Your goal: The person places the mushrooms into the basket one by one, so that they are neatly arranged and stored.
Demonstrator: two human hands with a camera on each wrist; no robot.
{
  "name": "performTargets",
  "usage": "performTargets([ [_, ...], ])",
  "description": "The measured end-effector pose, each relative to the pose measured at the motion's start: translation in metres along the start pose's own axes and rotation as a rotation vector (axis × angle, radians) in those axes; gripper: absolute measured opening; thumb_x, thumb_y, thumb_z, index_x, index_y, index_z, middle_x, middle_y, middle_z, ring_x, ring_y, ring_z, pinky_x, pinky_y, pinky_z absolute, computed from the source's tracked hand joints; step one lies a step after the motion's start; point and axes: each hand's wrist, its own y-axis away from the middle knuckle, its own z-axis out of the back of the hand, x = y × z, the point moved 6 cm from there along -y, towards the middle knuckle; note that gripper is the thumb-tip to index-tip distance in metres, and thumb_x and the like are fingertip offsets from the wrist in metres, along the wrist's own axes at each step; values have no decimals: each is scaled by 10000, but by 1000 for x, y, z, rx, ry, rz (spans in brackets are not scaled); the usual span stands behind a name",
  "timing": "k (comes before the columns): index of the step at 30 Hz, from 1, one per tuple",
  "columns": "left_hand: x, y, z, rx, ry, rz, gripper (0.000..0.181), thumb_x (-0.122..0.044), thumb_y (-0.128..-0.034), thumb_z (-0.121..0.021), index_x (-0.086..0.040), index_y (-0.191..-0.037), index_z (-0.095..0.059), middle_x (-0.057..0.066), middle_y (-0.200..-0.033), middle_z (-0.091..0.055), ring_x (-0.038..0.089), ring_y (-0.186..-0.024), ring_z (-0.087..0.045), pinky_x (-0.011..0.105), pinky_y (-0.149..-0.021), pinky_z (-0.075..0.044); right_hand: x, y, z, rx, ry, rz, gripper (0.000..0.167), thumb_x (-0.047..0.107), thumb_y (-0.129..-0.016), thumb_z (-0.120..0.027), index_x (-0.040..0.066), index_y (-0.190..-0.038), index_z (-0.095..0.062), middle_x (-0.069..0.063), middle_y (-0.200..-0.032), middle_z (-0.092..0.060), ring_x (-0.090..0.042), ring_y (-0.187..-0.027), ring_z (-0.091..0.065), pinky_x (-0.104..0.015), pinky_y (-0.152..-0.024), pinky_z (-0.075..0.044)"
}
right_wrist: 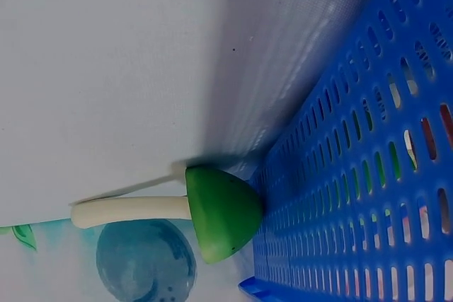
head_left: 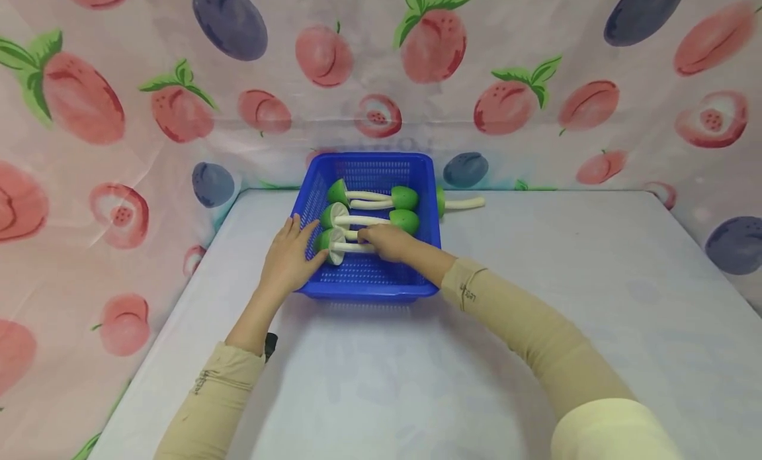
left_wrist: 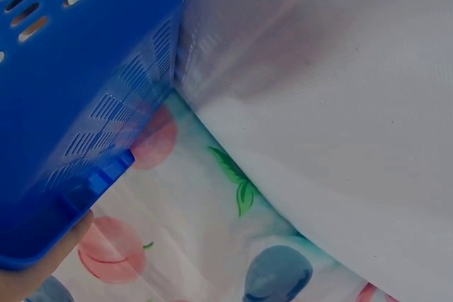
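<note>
A blue plastic basket holds several toy mushrooms with green caps and pale stems, lying sideways in rows. My right hand reaches into it from the right. Its curled fingers grip the stem of a mushroom in the nearest row; the far end of that mushroom is hidden under the hand. At the basket's left rim, my left hand lies with its fingers spread and fairly straight. The left thumb is beside the cap of the nearest mushroom. In the left wrist view, part of a finger lies along the basket's rim.
Outside the basket, against its right wall, one more toy mushroom lies with its stem pointing away. The basket stands on a white-covered table, near its back edge. Behind hangs a fruit-patterned cloth.
</note>
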Motion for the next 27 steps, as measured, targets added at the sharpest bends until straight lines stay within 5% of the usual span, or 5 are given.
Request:
performTargets([
  [12, 2, 0, -1, 8, -4, 9, 645, -369, -923, -534, -52, -1451, -343, 283, -1530, -160, 416, -1444, -99, 561, -1162, -144, 4, 0, 4, -63, -72, 83, 339, -75, -840, -577, 17, -1163, -623, -129, -1156, -658, -256, -1102, -613, -329, -969, -487],
  [27, 2, 0, 0, -2, -10, -2, 610, -366, -927, -531, -29, -1418, -399, 304, -1520, -159, 436, -1434, -114, 577, -1151, -158, 6, 3, 16, -166, -115, 128, 258, -33, -872, -551, 8, -1113, -630, -123, -1124, -664, -249, -1001, -640, -328, -818, -542],
])
